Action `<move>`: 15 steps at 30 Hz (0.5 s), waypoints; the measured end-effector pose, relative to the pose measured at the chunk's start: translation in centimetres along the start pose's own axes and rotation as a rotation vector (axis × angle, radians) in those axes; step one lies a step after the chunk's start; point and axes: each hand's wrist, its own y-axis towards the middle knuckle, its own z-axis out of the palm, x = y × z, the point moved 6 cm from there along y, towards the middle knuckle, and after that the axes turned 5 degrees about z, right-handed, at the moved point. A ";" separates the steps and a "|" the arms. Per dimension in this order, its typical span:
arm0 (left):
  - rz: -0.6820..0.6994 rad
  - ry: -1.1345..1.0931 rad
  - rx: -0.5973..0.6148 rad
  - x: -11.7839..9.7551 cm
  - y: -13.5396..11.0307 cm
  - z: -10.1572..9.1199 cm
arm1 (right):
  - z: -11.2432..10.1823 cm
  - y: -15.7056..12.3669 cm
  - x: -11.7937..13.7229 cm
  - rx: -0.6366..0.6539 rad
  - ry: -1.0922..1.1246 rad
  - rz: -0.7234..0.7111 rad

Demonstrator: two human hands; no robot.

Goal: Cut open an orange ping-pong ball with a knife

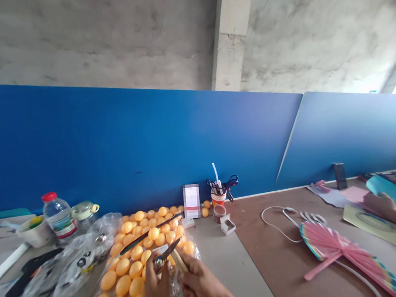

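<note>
Head view: your left hand (156,285) looks curled round a dark blade (171,248); your right hand (198,277) is closed on a pale stick (179,261). Both sit over orange balls (136,269). Blade-to-stick contact unclear. A loosened left grip could swing the edge into your right fingers or dent balls.

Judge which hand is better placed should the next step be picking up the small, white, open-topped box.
Probably the right hand: it is nearer the box, while the left hand lies farther off. The right holds a pale, straight, stick-like piece, so may need freeing first.
</note>
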 end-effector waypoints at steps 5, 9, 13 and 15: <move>0.023 0.029 0.004 -0.4 0.0 0.1 | 0.3 -0.2 0.6 -0.005 0.001 -0.012; -0.008 0.055 -0.006 -0.3 0.1 -0.1 | 0.6 -0.4 0.7 -0.018 0.010 -0.003; 0.033 0.046 -0.045 -0.4 0.3 -0.2 | 0.4 -0.2 0.7 0.014 0.041 -0.017; 0.027 0.065 -0.074 -0.3 0.3 -0.4 | 0.2 -0.1 0.4 0.007 0.020 -0.002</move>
